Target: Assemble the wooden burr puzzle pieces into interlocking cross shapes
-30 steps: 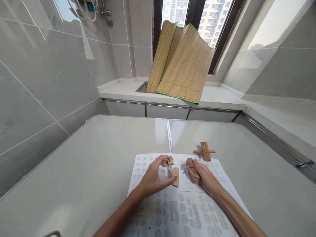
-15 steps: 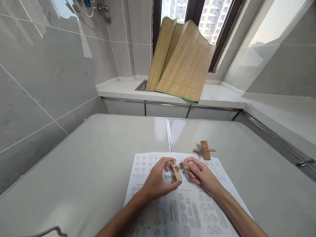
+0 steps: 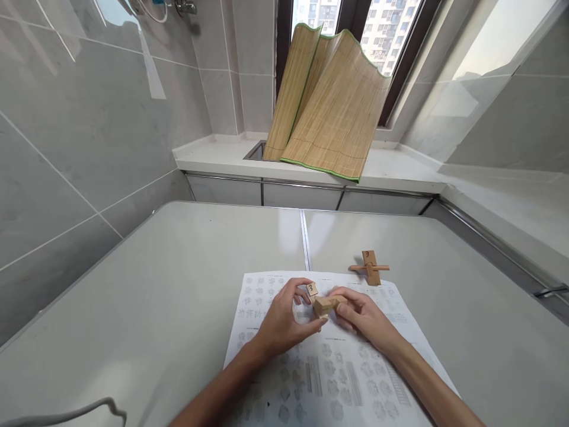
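Two wooden puzzle pieces [image 3: 323,301] are being gripped between left hand [image 3: 281,320] and right hand [image 3: 364,315], touching. They are being held just above the printed sheet [image 3: 338,379].

I have a single head view, looking forward and down over the table [image 3: 155,296] from close above it, toward the window [image 3: 355,24]. The wide lens seems to bend the edges. No second view overlaps.
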Available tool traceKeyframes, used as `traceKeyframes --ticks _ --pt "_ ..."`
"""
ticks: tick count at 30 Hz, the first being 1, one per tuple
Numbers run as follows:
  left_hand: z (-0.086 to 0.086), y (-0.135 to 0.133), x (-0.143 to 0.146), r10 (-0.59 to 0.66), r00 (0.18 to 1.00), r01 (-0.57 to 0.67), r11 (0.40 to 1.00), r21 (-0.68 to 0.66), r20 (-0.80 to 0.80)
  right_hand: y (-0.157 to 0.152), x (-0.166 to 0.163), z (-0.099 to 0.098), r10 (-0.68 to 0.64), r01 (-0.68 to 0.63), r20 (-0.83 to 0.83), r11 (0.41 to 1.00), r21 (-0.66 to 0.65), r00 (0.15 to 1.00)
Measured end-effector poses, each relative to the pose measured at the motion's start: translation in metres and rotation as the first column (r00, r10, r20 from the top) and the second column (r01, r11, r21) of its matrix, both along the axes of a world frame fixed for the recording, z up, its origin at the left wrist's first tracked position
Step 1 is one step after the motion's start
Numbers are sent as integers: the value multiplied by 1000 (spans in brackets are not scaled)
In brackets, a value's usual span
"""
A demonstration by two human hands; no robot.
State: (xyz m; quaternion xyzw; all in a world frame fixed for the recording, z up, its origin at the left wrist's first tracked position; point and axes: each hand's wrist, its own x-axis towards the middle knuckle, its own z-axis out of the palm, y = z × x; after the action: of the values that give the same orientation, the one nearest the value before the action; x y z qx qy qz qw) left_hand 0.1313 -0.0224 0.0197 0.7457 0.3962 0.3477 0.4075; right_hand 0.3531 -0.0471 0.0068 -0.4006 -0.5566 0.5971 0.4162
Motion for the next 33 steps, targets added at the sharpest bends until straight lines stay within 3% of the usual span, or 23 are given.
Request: traceKeyframes --ticks 3,7,10,13,16,18,24,29,33 --pt "1 -1 1 -28 1000 26 993 118 12 -2 -3 2 29 -34 79 997 65 996" --pt "2 0 1 -88 996 91 963 254 -21 -3 -11 5 127 -130 58 991 41 990" --pt "3 0 -1 -91 995 98 961 258 -37 -3 -13 5 69 -72 84 997 31 994" --pt "5 -3 -3 -99 994 104 988 114 -48 -2 -10 4 -32 23 173 998 53 984" --pt "8 -7 -2 -155 988 153 986 -71 -18 -1 -9 2 -51 37 240 997 64 969" --pt "10 -8 -1 -162 987 162 979 -126 6 -1 -9 1 -65 52 239 997 61 969" --pt "8 3 2 2 974 59 963 -264 225 0 -7 6 -245 241 90 969 52 965" --pt "5 14 -3 76 925 94 904 -416 373 0 -8 14 -189 182 -166 982 -55 968" --pt "7 13 -3 93 897 139 869 -475 433 1 -7 13 -145 131 -145 987 -96 979"
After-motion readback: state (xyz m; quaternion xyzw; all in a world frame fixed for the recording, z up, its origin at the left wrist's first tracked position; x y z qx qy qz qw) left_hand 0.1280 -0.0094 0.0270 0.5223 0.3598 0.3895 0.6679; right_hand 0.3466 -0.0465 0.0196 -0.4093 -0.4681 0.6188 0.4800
